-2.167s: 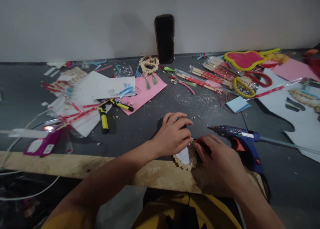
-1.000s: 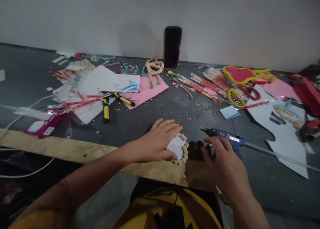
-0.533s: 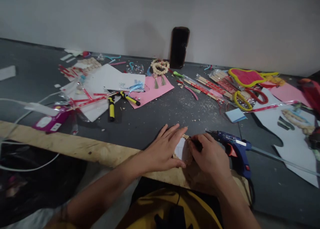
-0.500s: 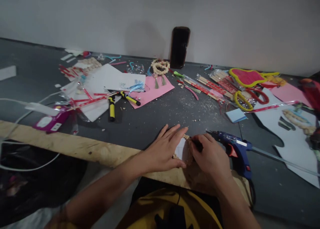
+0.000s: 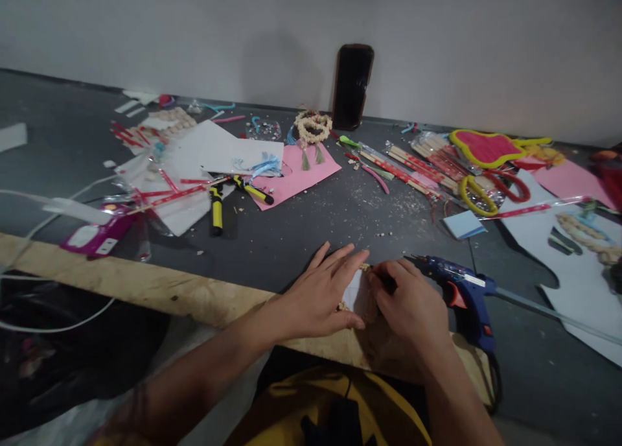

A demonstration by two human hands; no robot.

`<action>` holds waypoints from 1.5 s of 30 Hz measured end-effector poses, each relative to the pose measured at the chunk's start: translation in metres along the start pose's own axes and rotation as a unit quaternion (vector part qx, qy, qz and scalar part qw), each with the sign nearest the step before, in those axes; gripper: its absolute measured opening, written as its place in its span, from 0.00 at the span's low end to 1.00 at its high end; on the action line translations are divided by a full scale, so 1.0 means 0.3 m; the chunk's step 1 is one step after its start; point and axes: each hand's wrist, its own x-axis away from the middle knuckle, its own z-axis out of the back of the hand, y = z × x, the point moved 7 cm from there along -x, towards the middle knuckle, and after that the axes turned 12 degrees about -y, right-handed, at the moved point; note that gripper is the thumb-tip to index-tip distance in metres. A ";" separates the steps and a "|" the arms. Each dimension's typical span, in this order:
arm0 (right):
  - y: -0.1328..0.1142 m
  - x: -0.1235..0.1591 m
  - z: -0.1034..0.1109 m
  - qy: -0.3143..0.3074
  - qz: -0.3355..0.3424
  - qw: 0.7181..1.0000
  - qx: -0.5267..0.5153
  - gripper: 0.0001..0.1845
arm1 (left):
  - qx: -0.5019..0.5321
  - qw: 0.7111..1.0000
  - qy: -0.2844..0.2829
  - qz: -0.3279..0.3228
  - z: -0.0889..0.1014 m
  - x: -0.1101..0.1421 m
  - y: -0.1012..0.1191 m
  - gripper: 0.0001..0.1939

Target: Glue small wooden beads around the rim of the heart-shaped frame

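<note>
My left hand (image 5: 318, 297) lies flat with its fingers stretched out, pressing on a small white piece (image 5: 356, 294) near the table's front edge. Beige bead-like trim (image 5: 343, 306) shows along the border of this piece. At the piece's right side, my right hand (image 5: 413, 303) has thumb and fingers pinched together; what they hold is hidden behind them. Just right of that hand lies a blue glue gun (image 5: 464, 290) with an orange trigger, its nozzle pointing left.
A phone (image 5: 352, 86) leans on the wall. Behind my hands are pink paper (image 5: 296, 180), yellow-handled pliers (image 5: 216, 209), wrapped sticks (image 5: 418, 170) and scissors (image 5: 479, 196). A purple power strip (image 5: 97, 232) with white cable is at left, white cut paper (image 5: 529, 225) at right.
The view has shifted slightly. My hands keep nearly the same pose on the white piece, with only a slight movement of the right fingers.
</note>
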 end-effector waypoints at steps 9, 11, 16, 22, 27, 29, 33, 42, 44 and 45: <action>0.008 0.001 0.001 0.007 0.027 0.999 -0.020 0.11 | 0.005 1.000 -0.003 -0.001 0.002 0.000 -0.001 0.47; 0.007 0.002 0.004 0.009 0.033 0.999 -0.026 0.11 | 0.020 1.000 -0.005 -0.001 0.009 0.002 -0.001 0.46; 0.004 0.005 0.003 0.001 0.046 0.999 -0.024 0.14 | 0.032 0.999 0.010 0.011 0.048 0.012 -0.016 0.30; 0.016 0.012 -0.004 0.002 0.043 0.998 -0.034 0.15 | -0.041 0.997 0.046 0.049 0.107 -0.031 -0.046 0.14; 0.016 0.014 -0.003 -0.004 0.038 0.998 -0.044 0.16 | -0.066 0.995 0.025 0.068 0.104 -0.099 -0.041 0.09; 0.016 0.014 -0.004 -0.006 0.033 0.999 -0.036 0.16 | -0.070 0.995 0.019 0.071 0.099 -0.115 -0.037 0.09; 0.014 0.016 -0.006 0.004 0.039 0.999 -0.012 0.16 | -0.068 0.995 0.024 0.072 0.099 -0.117 -0.027 0.09; 0.008 0.029 -0.012 0.019 0.065 0.998 -0.005 0.15 | -0.135 0.990 0.006 0.026 0.089 -0.087 0.009 0.10; 0.009 0.030 -0.016 0.015 0.067 0.998 -0.011 0.15 | -0.118 0.992 -0.004 0.038 0.093 -0.091 0.000 0.12; 0.011 0.030 -0.017 0.016 0.068 0.997 -0.016 0.15 | -0.107 0.993 -0.009 0.050 0.095 -0.093 -0.008 0.13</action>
